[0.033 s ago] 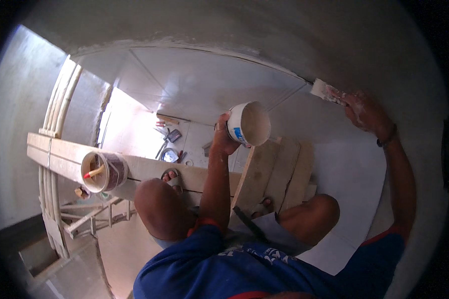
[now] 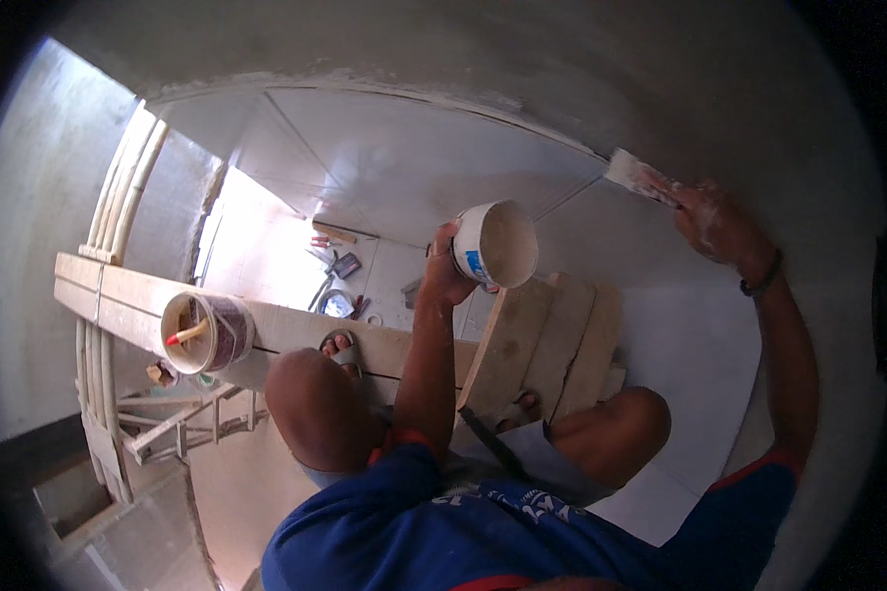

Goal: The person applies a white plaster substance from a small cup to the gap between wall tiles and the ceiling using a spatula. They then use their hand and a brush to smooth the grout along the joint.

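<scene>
Flat scraper shifted slightly up-L in view, gripped by R hand; L hand grasping rnd tub.

- Head cam: L one of pair, wide fisheye, upright.
- Looks down over blue shirt & knees to floor.
- Shirt v. close, btm edge; knees mid-dist.; floor well below.
</scene>
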A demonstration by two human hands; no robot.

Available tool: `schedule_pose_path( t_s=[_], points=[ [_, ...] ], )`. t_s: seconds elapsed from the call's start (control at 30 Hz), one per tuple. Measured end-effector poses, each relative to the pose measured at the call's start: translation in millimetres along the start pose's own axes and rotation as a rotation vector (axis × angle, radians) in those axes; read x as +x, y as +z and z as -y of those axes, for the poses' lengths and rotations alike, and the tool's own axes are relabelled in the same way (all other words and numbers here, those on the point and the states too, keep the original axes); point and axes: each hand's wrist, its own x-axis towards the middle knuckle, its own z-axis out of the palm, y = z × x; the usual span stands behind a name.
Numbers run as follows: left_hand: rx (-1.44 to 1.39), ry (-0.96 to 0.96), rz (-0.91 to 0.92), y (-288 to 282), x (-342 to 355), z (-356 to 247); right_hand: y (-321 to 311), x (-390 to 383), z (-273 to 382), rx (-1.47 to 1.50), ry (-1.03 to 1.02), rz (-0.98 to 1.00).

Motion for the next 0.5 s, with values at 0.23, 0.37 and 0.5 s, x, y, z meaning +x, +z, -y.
schedule_pose_path(
  t_s=[0.23, 0.37, 0.5],
  points=[
    [-0.089, 0.035, 0.085, -6, -2, -6, -8, 127, 91, 0.008, -0.360, -0.259],
    [-0.113, 0.040, 0.107, -1, -3, -1, -15, 197, 113, -0.167, -0.460, -0.281],
    [-0.135, 0.057, 0.000, -4, -3, 3, -7, 219, 102, -0.259, -0.533, -0.236]
  ],
)
